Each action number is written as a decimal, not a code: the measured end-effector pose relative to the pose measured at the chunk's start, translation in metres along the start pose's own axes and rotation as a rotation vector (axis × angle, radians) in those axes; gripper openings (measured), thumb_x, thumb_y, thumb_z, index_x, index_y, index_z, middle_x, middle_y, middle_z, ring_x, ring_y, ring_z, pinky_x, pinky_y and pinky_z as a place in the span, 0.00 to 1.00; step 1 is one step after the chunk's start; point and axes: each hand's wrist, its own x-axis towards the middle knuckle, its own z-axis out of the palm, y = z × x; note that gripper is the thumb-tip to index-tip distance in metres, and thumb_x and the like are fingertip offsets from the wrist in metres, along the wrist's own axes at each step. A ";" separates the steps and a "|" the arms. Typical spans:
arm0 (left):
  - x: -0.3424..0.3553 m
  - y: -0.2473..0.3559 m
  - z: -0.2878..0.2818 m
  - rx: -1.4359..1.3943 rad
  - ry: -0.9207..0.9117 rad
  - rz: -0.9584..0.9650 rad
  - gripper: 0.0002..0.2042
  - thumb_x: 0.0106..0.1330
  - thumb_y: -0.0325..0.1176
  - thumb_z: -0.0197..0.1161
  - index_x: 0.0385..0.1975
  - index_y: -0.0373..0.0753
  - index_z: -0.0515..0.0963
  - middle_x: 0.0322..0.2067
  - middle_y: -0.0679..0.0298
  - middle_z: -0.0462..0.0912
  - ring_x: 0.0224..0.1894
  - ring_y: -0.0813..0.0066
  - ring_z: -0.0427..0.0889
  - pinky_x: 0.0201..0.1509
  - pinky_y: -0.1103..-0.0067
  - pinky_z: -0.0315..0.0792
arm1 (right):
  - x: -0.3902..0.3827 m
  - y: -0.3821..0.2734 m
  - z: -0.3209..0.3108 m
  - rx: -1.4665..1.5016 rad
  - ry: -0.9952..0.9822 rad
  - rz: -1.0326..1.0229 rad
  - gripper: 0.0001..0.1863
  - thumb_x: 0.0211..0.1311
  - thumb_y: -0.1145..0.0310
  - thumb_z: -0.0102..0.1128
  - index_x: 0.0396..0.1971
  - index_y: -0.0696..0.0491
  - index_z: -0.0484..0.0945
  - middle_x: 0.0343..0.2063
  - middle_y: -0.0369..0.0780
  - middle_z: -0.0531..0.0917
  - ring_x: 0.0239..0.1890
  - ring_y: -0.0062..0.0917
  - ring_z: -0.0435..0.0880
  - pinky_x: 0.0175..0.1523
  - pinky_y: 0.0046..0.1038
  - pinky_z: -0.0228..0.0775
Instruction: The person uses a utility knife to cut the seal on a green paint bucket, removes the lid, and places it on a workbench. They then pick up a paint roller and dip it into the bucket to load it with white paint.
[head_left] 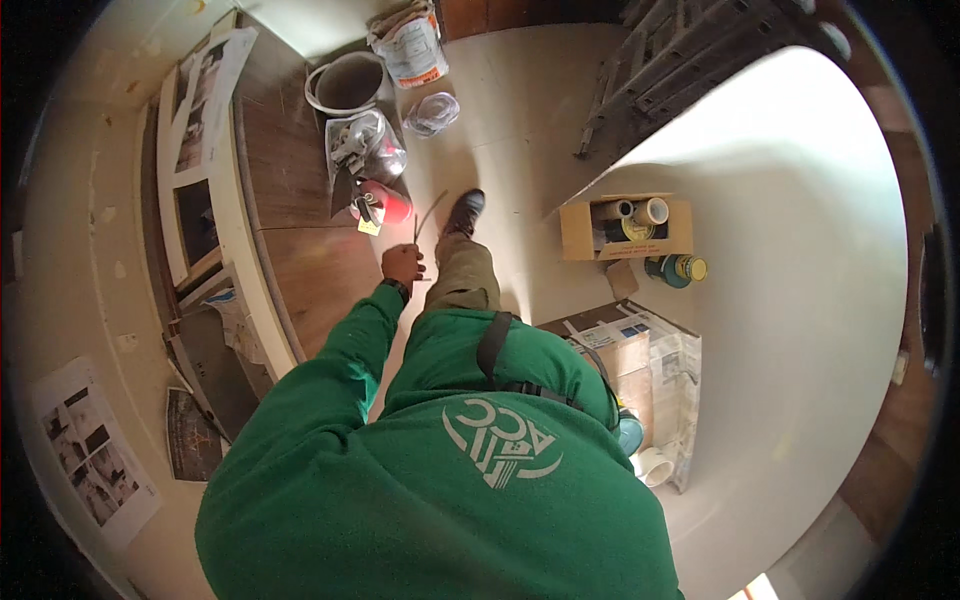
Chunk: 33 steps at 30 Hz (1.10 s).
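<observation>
My left hand (403, 263) is closed, its fingers curled round a thin dark strip (430, 213) that curves upward past my shoe. A short end of something thin also shows below the fingers. Just beyond this hand, beside the wooden board, stands a red cylinder (388, 203) with a black top and a yellow tag, like a fire extinguisher. No part of my right hand shows; my torso in a green sweatshirt fills the lower middle.
Farther off stand a bucket (350, 84), a clear plastic bag (366, 146) and a white-and-orange sack (410, 48). A ladder (660, 70) leans at upper right. A cardboard box (578, 232) with rolls and a green can (668, 270) lie on the right.
</observation>
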 end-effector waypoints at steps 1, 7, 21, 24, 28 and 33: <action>0.011 0.011 0.001 -0.032 0.023 -0.021 0.11 0.67 0.31 0.55 0.42 0.33 0.78 0.28 0.61 0.81 0.19 0.72 0.80 0.17 0.75 0.74 | 0.007 -0.012 0.007 -0.026 -0.021 0.004 0.17 0.67 0.61 0.56 0.46 0.60 0.77 0.37 0.40 0.81 0.37 0.23 0.79 0.44 0.27 0.72; 0.158 0.037 -0.032 -0.002 0.067 -0.050 0.12 0.65 0.37 0.56 0.42 0.37 0.79 0.32 0.59 0.83 0.26 0.66 0.82 0.27 0.68 0.78 | 0.025 -0.057 0.026 -0.189 -0.104 0.106 0.19 0.68 0.60 0.55 0.49 0.60 0.76 0.40 0.40 0.81 0.41 0.23 0.79 0.48 0.27 0.71; 0.483 0.042 -0.164 1.191 0.290 -0.009 0.15 0.52 0.43 0.67 0.37 0.43 0.85 0.38 0.57 0.86 0.43 0.59 0.85 0.45 0.60 0.78 | -0.006 -0.179 0.010 -0.121 -0.452 0.435 0.23 0.70 0.59 0.54 0.56 0.61 0.74 0.49 0.41 0.81 0.49 0.24 0.78 0.56 0.28 0.70; 0.494 0.050 -0.160 1.042 0.537 -0.062 0.15 0.53 0.42 0.66 0.36 0.41 0.84 0.38 0.55 0.86 0.42 0.59 0.85 0.45 0.62 0.78 | 0.003 -0.247 0.040 -0.377 -0.433 0.407 0.22 0.70 0.61 0.55 0.55 0.63 0.75 0.48 0.40 0.81 0.48 0.24 0.78 0.57 0.27 0.70; 0.496 0.055 -0.160 1.076 0.977 -0.066 0.14 0.54 0.40 0.65 0.33 0.37 0.84 0.37 0.51 0.86 0.38 0.59 0.86 0.44 0.64 0.77 | 0.020 -0.322 0.066 -0.583 -0.415 0.485 0.21 0.69 0.60 0.57 0.52 0.62 0.77 0.44 0.40 0.83 0.47 0.25 0.80 0.55 0.28 0.70; 0.425 0.131 -0.143 -0.016 0.907 -0.069 0.13 0.60 0.35 0.59 0.38 0.34 0.84 0.32 0.50 0.86 0.36 0.59 0.86 0.44 0.62 0.79 | 0.019 -0.311 0.054 -0.598 -0.339 0.525 0.21 0.69 0.58 0.57 0.50 0.60 0.79 0.42 0.40 0.84 0.43 0.24 0.80 0.51 0.28 0.72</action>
